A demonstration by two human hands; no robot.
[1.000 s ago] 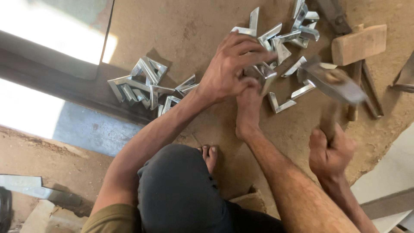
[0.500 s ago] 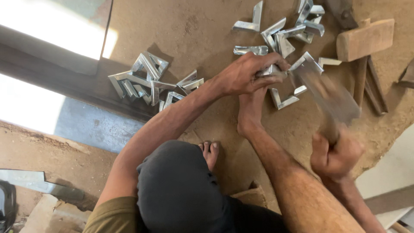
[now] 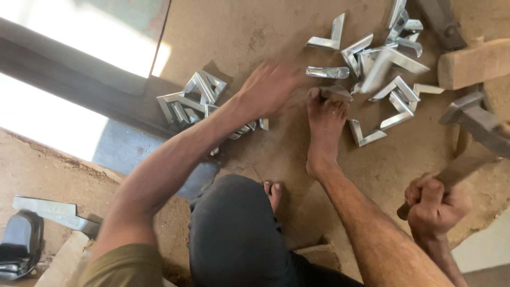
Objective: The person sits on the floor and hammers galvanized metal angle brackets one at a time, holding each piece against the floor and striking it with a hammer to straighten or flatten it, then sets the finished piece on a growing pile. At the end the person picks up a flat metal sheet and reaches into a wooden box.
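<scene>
Right hand [image 3: 436, 204] gripped the wooden-handled steel hammer [image 3: 467, 114] raised clear of the floor, while the blurred left hand [image 3: 271, 87], grasp indiscernible, reached beside the bare foot [image 3: 325, 119] pinning a small grey metal piece [image 3: 336, 93], among bent shiny angle brackets [image 3: 380, 66].

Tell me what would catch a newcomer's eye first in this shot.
Shiny metal corner brackets lie strewn over the dusty floor at upper right, with a second heap at left by the dark ledge. At right the right hand grips a hammer. In the middle a bare foot rests beside the blurred left hand.
</scene>
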